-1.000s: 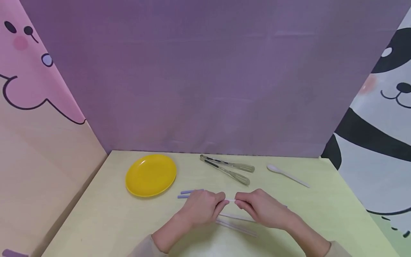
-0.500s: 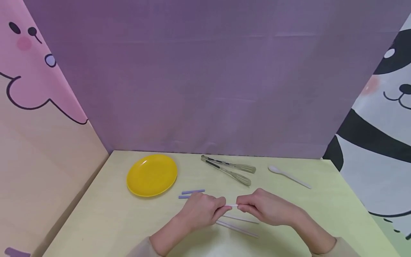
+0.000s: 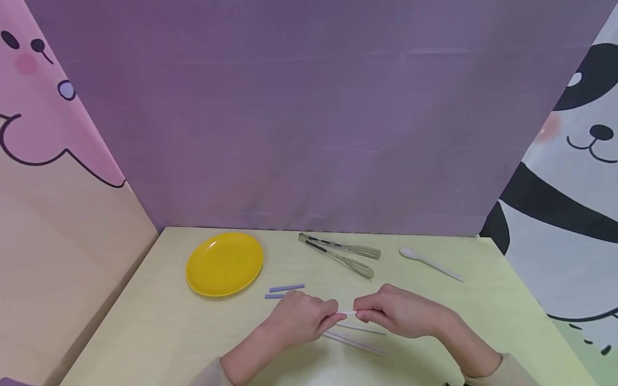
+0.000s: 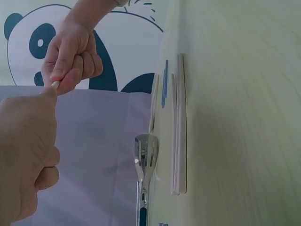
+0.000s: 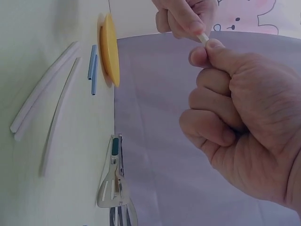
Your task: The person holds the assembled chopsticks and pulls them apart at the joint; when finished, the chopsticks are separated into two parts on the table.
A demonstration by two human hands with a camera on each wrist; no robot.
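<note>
Over the middle of the table, a thin white stick (image 3: 346,312) spans the small gap between two hands. The left hand (image 3: 306,319) pinches one end between thumb and forefinger; the right hand (image 3: 401,311) pinches the other the same way. In the right wrist view, only a short pale piece of the white stick (image 5: 203,37) shows between the fingertips. Below the hands lie a single pale stick (image 3: 364,328) and a pair of pale sticks (image 3: 357,344) side by side. Short blue-purple sticks (image 3: 287,288) lie just beyond the left hand, partly hidden by it.
A yellow plate (image 3: 224,264) stands at the back left of the table. Metal tongs (image 3: 338,252) with slotted ends lie spread at the back middle. To their right is a pale spoon (image 3: 429,262). A purple curtain (image 3: 309,134) closes off the far edge.
Both hands have come slightly lower in the head view, bringing the white stick with them. Their pinch stays the same. The head view has shifted a little; the tableware has not moved.
</note>
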